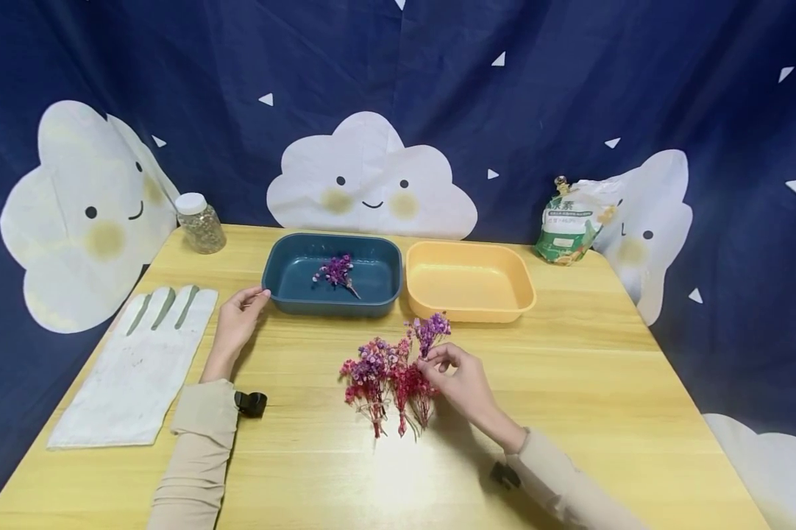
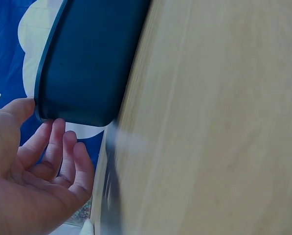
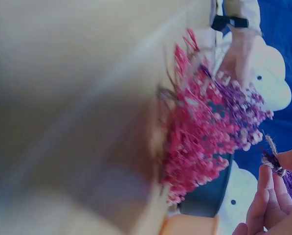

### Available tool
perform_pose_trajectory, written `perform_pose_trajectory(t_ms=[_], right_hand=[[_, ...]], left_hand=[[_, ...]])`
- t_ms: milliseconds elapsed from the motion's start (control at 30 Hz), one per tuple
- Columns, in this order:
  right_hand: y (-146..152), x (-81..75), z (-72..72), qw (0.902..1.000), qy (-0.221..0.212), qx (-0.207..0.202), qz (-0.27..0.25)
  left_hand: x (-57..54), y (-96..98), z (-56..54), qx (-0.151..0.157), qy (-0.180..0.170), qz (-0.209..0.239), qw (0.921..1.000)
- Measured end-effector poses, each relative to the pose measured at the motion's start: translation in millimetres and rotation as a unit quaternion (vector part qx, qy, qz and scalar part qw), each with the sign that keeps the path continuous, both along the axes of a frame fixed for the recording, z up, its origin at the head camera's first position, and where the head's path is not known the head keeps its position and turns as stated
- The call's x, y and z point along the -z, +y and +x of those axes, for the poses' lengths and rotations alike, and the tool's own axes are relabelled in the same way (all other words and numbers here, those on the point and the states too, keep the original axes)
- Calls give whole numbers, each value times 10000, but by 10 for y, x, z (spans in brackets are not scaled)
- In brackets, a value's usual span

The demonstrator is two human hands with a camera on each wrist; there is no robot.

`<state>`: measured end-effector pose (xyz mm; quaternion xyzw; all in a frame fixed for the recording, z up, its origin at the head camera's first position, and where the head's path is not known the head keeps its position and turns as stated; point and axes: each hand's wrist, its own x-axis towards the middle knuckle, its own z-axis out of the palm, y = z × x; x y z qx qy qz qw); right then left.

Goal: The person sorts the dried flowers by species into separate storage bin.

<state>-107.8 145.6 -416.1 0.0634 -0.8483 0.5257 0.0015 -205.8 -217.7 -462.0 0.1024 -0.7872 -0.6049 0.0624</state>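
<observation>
In the head view, my left hand [image 1: 237,322] is at the left end of a dark teal plastic basin [image 1: 332,308]. The left wrist view shows its thumb and fingertips pinching the basin's rim [image 2: 44,63]. A small purple dried-flower bunch [image 1: 337,271] lies inside the basin. My right hand [image 1: 463,380] pinches another purple dried-flower bunch [image 1: 431,331] by its stems, which are tied with twine in the right wrist view. Beneath and left of that hand, several pink and purple dried-flower bunches [image 1: 373,368] lie on the table, stems toward me.
Right beside the teal basin stands a yellow basin [image 1: 471,315]. A white-lidded jar [image 1: 201,224] is at the back left, and a green-and-white bag [image 1: 569,228] at the back right. A pale work glove [image 1: 129,379] lies flat along the table's left side.
</observation>
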Motion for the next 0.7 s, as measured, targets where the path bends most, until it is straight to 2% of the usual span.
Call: perform_pose_trajectory(t_ms=[200, 400, 600, 700], right_hand=[[-72, -76, -195, 9988, 471, 81, 113], [-169, -147, -422, 9975, 641, 119, 283], [-274, -197, -671, 9979, 509, 29, 411], [-333, -202, -776, 9974, 476, -31, 533]], left_hand=[[4, 1, -4, -4, -28, -4, 10000], [-19, -3, -3, 44, -77, 78, 9999], [-303, 103, 133, 88, -165, 90, 9998], [-355, 122, 166, 109, -136, 113, 9998]])
